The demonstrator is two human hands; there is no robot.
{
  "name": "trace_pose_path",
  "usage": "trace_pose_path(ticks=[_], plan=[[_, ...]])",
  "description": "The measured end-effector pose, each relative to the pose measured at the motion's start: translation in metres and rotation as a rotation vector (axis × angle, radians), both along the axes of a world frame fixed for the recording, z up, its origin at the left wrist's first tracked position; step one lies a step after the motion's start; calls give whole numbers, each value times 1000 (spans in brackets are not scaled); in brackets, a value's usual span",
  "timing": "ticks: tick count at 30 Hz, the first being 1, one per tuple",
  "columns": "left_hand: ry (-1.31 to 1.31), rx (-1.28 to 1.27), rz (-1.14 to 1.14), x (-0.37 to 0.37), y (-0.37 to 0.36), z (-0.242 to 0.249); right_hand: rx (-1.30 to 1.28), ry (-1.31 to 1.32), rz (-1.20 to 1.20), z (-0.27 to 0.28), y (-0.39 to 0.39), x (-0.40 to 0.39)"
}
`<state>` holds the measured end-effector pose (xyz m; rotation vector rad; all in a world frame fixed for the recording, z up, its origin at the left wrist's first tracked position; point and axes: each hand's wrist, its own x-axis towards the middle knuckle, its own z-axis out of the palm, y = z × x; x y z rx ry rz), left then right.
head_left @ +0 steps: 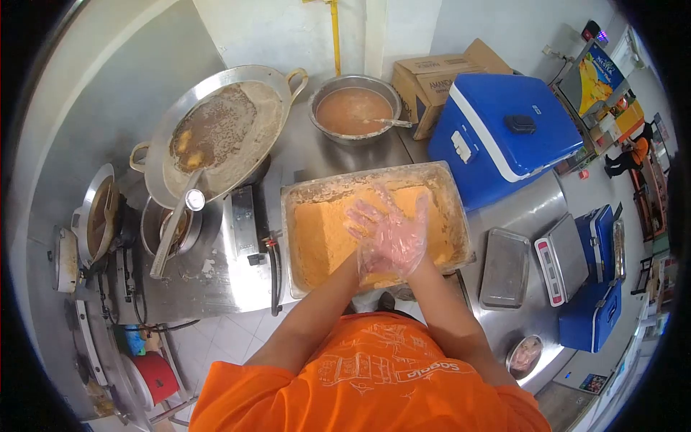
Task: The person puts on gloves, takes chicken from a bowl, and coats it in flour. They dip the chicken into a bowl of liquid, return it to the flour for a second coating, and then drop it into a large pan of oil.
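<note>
Both my hands are in clear plastic gloves and overlap above a rectangular metal tray of orange-tan powder. My right hand has its fingers spread, some pointing up-left and one standing out to the right. Close against it, near the wrists, is my left hand, mostly covered; its fingers cannot be made out. No object shows in the right hand.
Behind the tray stands a metal bowl of brownish liquid. A large pan of bubbling oil with a long-handled ladle is at left. A blue cooler, cardboard box, metal tray and weighing scale stand right.
</note>
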<state>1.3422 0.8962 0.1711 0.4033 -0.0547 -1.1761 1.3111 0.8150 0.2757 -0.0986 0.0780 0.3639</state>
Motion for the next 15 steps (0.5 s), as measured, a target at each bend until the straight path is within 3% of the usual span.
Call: trace_pose_path(ticks=[9, 15], plan=[[-55, 56, 10, 20, -6, 1, 56, -61, -12, -11, -16, 0], [-37, 37, 43, 27, -17, 3, 58, -260, -55, -20, -24, 8]])
